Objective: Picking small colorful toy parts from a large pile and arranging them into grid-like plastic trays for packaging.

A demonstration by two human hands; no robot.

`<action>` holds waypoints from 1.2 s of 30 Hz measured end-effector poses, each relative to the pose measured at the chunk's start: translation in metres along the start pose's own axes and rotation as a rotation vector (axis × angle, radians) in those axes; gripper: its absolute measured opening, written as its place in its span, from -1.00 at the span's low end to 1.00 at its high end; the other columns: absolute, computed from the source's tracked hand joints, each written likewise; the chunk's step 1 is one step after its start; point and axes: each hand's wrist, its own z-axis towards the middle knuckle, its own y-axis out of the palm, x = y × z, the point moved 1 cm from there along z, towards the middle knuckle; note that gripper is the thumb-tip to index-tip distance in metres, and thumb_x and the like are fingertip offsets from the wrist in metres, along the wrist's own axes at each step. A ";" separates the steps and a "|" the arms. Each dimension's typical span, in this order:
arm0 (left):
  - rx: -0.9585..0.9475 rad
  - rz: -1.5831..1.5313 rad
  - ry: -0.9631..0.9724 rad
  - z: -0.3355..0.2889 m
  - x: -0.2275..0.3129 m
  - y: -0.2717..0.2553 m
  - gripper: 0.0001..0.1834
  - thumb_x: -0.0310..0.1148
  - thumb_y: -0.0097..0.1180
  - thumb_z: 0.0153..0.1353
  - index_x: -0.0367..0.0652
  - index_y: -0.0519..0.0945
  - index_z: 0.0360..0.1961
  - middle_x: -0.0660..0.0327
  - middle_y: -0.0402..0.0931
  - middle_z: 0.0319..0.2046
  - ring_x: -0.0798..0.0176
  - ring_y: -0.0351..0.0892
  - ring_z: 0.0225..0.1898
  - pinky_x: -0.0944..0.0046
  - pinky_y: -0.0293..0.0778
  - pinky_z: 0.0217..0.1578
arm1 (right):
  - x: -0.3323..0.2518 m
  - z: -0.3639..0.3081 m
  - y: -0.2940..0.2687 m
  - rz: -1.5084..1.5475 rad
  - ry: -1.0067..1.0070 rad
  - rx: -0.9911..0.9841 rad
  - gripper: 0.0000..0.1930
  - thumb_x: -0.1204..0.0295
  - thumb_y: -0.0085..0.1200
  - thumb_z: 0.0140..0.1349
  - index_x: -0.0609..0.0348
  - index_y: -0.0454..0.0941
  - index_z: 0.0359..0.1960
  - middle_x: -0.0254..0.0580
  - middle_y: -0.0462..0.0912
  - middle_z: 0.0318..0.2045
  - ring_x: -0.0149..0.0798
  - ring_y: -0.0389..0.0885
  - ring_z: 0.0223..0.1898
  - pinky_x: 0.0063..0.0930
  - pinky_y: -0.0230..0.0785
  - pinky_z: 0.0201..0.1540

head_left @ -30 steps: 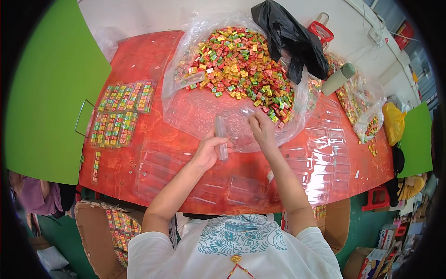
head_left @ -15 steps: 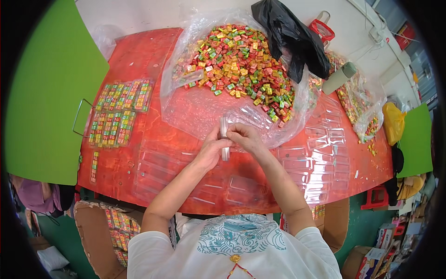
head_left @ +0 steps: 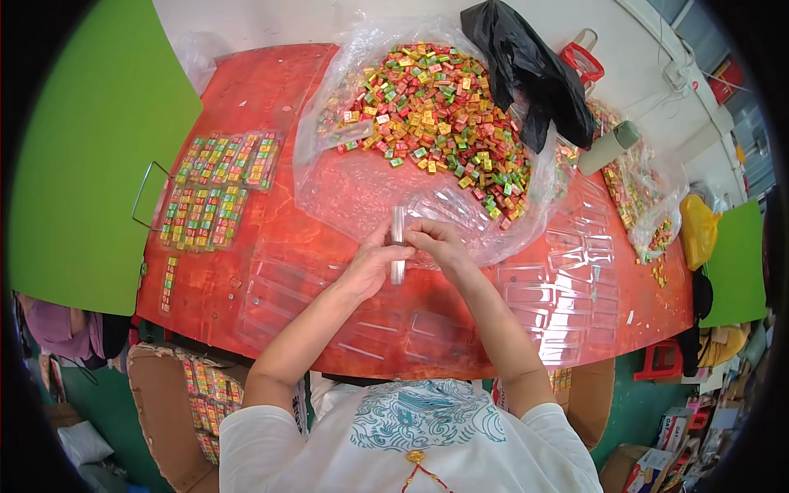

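Observation:
A narrow stack of clear plastic trays (head_left: 398, 216) stands on edge between my hands, above the table's front middle. My left hand (head_left: 369, 262) is closed round its lower part, thumb across the front. From the other side my right hand (head_left: 440, 244) pinches the stack near its middle, its fingertips partly hidden behind the trays. Just beyond my hands, a big clear plastic bag (head_left: 362, 193) lies spread open. On it is a heap of small wrapped cubes (head_left: 444, 107) in red, yellow, green and orange.
Filled trays (head_left: 201, 215) of cubes lie at left, near a single short row (head_left: 168, 283). Several clear trays (head_left: 559, 287) cover the right side of the red table (head_left: 288, 90). A black bag (head_left: 530, 70), green bottle (head_left: 610, 146) and yellow bag (head_left: 699, 232) lie beyond. Cardboard boxes (head_left: 160, 403) flank me below.
The whole view has shifted slightly, with the table's contents sitting a little further right. My hands keep nearly the same hold on the tray stack.

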 end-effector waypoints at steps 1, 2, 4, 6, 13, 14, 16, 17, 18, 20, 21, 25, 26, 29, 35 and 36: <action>-0.012 -0.006 -0.008 0.000 0.001 -0.002 -0.35 -0.56 0.17 0.15 -0.20 0.30 0.29 0.21 0.46 -0.01 0.30 0.52 0.01 0.24 0.50 0.02 | -0.001 0.000 0.001 0.044 0.010 0.001 -0.82 0.37 0.15 0.32 0.23 0.66 -0.24 -0.38 0.66 -0.35 -0.50 0.58 -0.27 -0.56 0.40 -0.17; -0.009 -0.008 -0.004 -0.001 0.003 -0.004 -0.35 -0.56 0.17 0.15 -0.20 0.30 0.29 0.21 0.46 -0.01 0.30 0.52 0.01 0.24 0.50 0.02 | -0.003 0.000 0.002 0.042 0.012 -0.004 -0.82 0.37 0.15 0.32 0.23 0.66 -0.24 -0.38 0.66 -0.35 -0.50 0.58 -0.27 -0.56 0.40 -0.17; -0.016 -0.039 -0.024 -0.003 0.005 -0.005 -0.38 -0.55 0.17 0.15 -0.20 0.33 0.27 0.22 0.48 -0.04 0.29 0.53 -0.01 0.22 0.50 0.01 | -0.006 0.001 0.005 0.026 0.005 0.002 -0.82 0.36 0.16 0.31 0.23 0.67 -0.25 -0.36 0.67 -0.36 -0.49 0.58 -0.29 -0.55 0.42 -0.17; -0.004 -0.062 -0.032 -0.004 0.006 -0.009 -0.39 -0.56 0.17 0.14 -0.19 0.34 0.26 0.20 0.49 -0.06 0.28 0.56 -0.06 0.22 0.53 -0.03 | -0.003 0.005 0.002 0.044 0.029 -0.008 -0.82 0.36 0.15 0.31 0.23 0.67 -0.27 -0.36 0.67 -0.37 -0.48 0.58 -0.30 -0.54 0.41 -0.18; 0.133 -0.151 -0.044 0.000 0.016 -0.035 -0.45 -0.53 0.15 0.19 -0.18 0.32 0.22 0.07 0.56 -0.16 0.15 0.66 -0.22 0.08 0.65 -0.22 | -0.011 0.050 -0.015 -0.567 -0.353 0.366 -0.90 0.45 0.10 0.25 0.15 0.58 -0.42 -0.27 0.59 -0.47 -0.27 0.57 -0.41 -0.37 0.38 -0.35; 0.137 -0.151 -0.036 0.000 0.014 -0.037 -0.45 -0.53 0.15 0.19 -0.18 0.32 0.22 0.07 0.56 -0.16 0.15 0.66 -0.22 0.08 0.65 -0.22 | -0.017 0.057 -0.016 -1.055 -0.582 0.539 -0.92 0.47 0.10 0.22 0.12 0.56 -0.44 -0.21 0.59 -0.46 -0.15 0.60 -0.39 -0.27 0.39 -0.34; 0.204 -0.115 0.038 -0.004 0.022 -0.025 -0.39 -0.55 0.15 0.17 -0.16 0.26 0.25 0.20 0.48 -0.21 0.27 0.61 -0.28 0.21 0.63 -0.30 | -0.028 0.068 -0.011 -1.169 -0.718 0.587 -0.86 0.42 0.13 0.20 0.19 0.52 -0.47 -0.13 0.52 -0.48 0.00 0.57 -0.39 -0.27 0.37 -0.33; 0.206 -0.115 0.042 -0.003 0.023 -0.026 -0.39 -0.55 0.15 0.17 -0.16 0.26 0.25 0.20 0.48 -0.21 0.27 0.61 -0.28 0.21 0.63 -0.30 | -0.028 0.075 -0.009 -1.371 -0.756 0.537 -0.87 0.43 0.12 0.22 0.20 0.52 -0.46 -0.14 0.53 -0.47 0.00 0.58 -0.37 -0.23 0.37 -0.33; 0.200 -0.109 0.037 -0.002 0.023 -0.027 -0.37 -0.54 0.16 0.17 -0.15 0.23 0.27 0.21 0.48 -0.21 0.28 0.61 -0.28 0.22 0.62 -0.30 | -0.027 0.080 -0.006 -1.572 -0.794 0.480 -0.87 0.44 0.10 0.23 0.21 0.52 -0.45 -0.15 0.54 -0.46 0.00 0.59 -0.35 -0.19 0.37 -0.32; 0.197 -0.105 0.034 0.000 0.023 -0.028 -0.34 -0.53 0.16 0.18 -0.13 0.21 0.29 0.21 0.48 -0.22 0.28 0.61 -0.28 0.22 0.62 -0.31 | -0.017 0.082 -0.003 -1.521 -0.783 0.428 -0.88 0.43 0.12 0.23 0.21 0.54 -0.42 -0.14 0.53 -0.47 -0.02 0.58 -0.35 -0.21 0.38 -0.32; 0.200 -0.107 0.045 0.000 0.022 -0.028 -0.35 -0.53 0.17 0.17 -0.13 0.23 0.28 0.22 0.48 -0.21 0.28 0.61 -0.28 0.24 0.61 -0.30 | -0.016 0.082 0.002 -1.471 -0.769 0.376 -0.88 0.42 0.13 0.22 0.22 0.57 -0.38 -0.14 0.53 -0.48 -0.04 0.57 -0.35 -0.22 0.38 -0.31; 0.164 -0.082 0.023 0.005 0.024 -0.030 -0.36 -0.54 0.19 0.15 -0.13 0.27 0.27 0.22 0.49 -0.18 0.29 0.60 -0.25 0.26 0.59 -0.23 | -0.014 0.070 0.015 -0.790 -0.308 0.125 -0.84 0.38 0.15 0.27 0.22 0.62 -0.28 -0.24 0.59 -0.44 -0.27 0.57 -0.35 -0.37 0.39 -0.27; 0.166 -0.084 0.012 0.005 0.022 -0.029 -0.36 -0.54 0.19 0.15 -0.13 0.27 0.27 0.22 0.49 -0.18 0.29 0.60 -0.25 0.26 0.59 -0.23 | -0.013 0.062 0.024 -0.472 -0.179 0.019 -0.82 0.36 0.15 0.29 0.25 0.62 -0.26 -0.28 0.61 -0.46 -0.36 0.55 -0.43 -0.45 0.39 -0.35; 0.107 -0.090 0.044 0.008 0.023 -0.030 -0.37 -0.55 0.18 0.15 -0.15 0.28 0.27 0.20 0.50 -0.15 0.30 0.58 -0.22 0.27 0.57 -0.16 | -0.008 0.060 0.029 -0.117 -0.050 -0.075 -0.81 0.36 0.14 0.32 0.26 0.63 -0.25 -0.37 0.60 -0.47 -0.52 0.50 -0.49 -0.59 0.36 -0.44; 0.084 -0.117 0.079 0.006 0.022 -0.033 -0.43 -0.55 0.15 0.19 -0.21 0.32 0.24 0.15 0.52 -0.10 0.20 0.62 -0.16 0.14 0.60 -0.08 | -0.019 0.053 0.027 -0.027 0.059 -0.096 -0.84 0.40 0.16 0.31 0.25 0.66 -0.25 -0.38 0.65 -0.37 -0.52 0.53 -0.32 -0.58 0.35 -0.24; 0.065 -0.113 0.079 0.005 0.023 -0.035 -0.44 -0.53 0.15 0.19 -0.21 0.32 0.23 0.14 0.53 -0.11 0.19 0.62 -0.16 0.13 0.60 -0.09 | -0.019 0.053 0.027 -0.020 0.073 -0.094 -0.84 0.40 0.17 0.30 0.25 0.66 -0.25 -0.38 0.64 -0.40 -0.51 0.52 -0.35 -0.59 0.34 -0.24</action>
